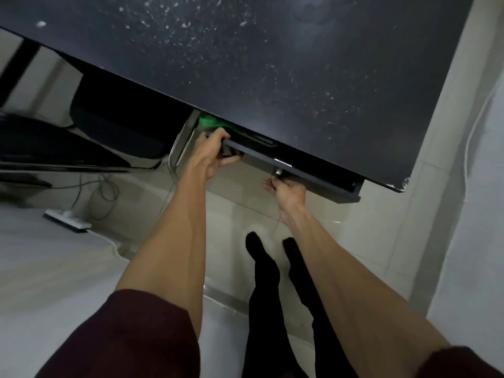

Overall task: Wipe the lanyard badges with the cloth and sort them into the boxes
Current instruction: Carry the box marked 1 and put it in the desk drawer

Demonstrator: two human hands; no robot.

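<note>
A: How far along is the job?

B: At the very start, I'd judge. No badge, cloth or box shows anywhere, and the speckled top of the dark counter (pixel 272 64) carries none of them in view.

A: So where are the hands?

B: Both are at the drawer (pixel 313 177) under the counter's near edge. The left hand (pixel 212 154) grips the drawer's left end, fingers curled over the top of its front, thumb below. The right hand (pixel 286 190), nearer and further right, pinches a small metal fitting (pixel 278 172) at the middle of the drawer front. Key or knob, I cannot tell.

A: Is the drawer out?

B: Only a little. In the gap at its left end lies a bright green thing (pixel 211 121), just beside the left hand's fingers. It could be a lanyard or the cloth — too little shows to say.

A: What's left, then?

B: Everything, by my reckoning — getting the things out, wiping each badge, sorting them into the boxes.
</note>
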